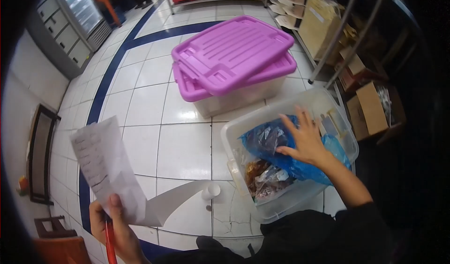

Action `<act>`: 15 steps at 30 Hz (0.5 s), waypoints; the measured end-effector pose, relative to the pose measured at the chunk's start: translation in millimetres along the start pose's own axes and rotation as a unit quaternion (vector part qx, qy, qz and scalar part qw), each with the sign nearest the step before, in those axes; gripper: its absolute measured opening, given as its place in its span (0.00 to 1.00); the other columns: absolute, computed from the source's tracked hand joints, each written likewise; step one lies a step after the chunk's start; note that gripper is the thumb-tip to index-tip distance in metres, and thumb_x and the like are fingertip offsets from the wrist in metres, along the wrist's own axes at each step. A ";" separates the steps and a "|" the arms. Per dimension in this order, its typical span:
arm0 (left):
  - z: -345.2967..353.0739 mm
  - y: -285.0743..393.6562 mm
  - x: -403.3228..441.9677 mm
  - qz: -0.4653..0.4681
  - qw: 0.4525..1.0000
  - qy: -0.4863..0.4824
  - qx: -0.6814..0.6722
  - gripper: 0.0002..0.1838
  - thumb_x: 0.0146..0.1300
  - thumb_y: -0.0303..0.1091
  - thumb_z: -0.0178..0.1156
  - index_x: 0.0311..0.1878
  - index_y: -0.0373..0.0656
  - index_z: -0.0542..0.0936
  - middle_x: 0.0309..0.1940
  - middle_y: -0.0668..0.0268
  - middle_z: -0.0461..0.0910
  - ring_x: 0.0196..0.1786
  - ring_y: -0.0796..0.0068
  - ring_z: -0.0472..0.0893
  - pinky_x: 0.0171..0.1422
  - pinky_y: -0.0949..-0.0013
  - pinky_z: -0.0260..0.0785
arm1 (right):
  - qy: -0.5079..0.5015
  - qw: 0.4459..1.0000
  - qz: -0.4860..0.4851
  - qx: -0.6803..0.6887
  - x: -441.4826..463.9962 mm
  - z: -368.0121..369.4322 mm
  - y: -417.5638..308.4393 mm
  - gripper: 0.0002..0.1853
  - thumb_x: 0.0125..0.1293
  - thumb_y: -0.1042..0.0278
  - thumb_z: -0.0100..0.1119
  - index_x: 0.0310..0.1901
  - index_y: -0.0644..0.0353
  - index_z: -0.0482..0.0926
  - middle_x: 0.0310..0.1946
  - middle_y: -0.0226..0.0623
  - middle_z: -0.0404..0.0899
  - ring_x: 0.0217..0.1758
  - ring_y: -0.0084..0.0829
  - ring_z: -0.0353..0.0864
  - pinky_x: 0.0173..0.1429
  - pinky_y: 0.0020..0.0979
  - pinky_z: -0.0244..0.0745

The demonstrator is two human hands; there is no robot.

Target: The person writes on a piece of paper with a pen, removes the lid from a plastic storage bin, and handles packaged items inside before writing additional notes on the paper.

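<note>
My left hand [115, 224] is closed around a long strip of white paper [110, 170] with handwritten lines, the thumb pressed on its face. A red pen [110, 240] is in the same hand. The paper's tail curves right to a small curled roll [212, 191] near the floor. My right hand [304, 139], fingers spread, is over a blue plastic bag [272, 137] in a translucent storage bin [229, 163]; whether it touches the bag I cannot tell. Beside that bag lie clear plastic bags [272, 182] with brownish contents.
Beyond the bin stands another translucent box with two purple lids [234, 53] stacked askew on it. Metal shelving legs [344, 34] and open cardboard boxes [370, 109] line the right side. Grey drawers [61, 29] and a glass-door fridge [79, 3] stand at the far left.
</note>
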State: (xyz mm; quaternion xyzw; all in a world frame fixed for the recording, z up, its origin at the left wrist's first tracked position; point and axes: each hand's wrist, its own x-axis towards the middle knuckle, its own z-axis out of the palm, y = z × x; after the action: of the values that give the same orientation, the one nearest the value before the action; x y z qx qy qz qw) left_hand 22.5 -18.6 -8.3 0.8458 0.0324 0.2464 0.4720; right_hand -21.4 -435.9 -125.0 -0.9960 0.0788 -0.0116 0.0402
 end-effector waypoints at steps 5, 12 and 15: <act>19.7 -6.9 8.3 -0.006 0.999 -0.042 -0.006 0.16 0.68 0.41 0.66 0.36 0.34 0.79 0.27 0.69 0.76 0.32 0.83 0.71 0.38 0.78 0.62 | -0.542 0.840 -0.002 0.010 -42.1 128.7 123.3 0.51 0.63 0.17 0.37 0.73 0.52 0.65 0.73 0.65 0.54 0.78 0.55 0.54 0.77 0.54 0.51; 21.8 -8.7 12.4 -0.018 0.999 -0.034 0.011 0.17 0.68 0.41 0.67 0.36 0.33 0.79 0.27 0.67 0.77 0.30 0.83 0.71 0.36 0.78 0.62 | 0.000 0.778 0.250 0.577 187.1 12.5 10.8 0.29 0.66 0.39 0.61 0.51 0.61 0.71 0.36 0.40 0.76 0.34 0.34 0.80 0.30 0.34 0.75; 19.3 -3.4 11.5 -0.019 0.999 -0.044 0.015 0.16 0.68 0.40 0.66 0.35 0.34 0.79 0.25 0.69 0.76 0.29 0.83 0.70 0.35 0.78 0.62 | 0.130 0.744 0.425 0.500 278.0 66.4 -12.8 0.43 0.58 0.42 0.70 0.62 0.64 0.61 0.48 0.50 0.73 0.48 0.43 0.81 0.42 0.40 0.80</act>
State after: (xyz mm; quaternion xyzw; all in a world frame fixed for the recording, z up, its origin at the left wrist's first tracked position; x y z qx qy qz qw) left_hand 41.8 -28.6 -15.0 0.8620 0.0308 0.1993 0.4651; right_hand 257.0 -462.0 -185.4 -0.6855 0.4809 -0.1600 0.5226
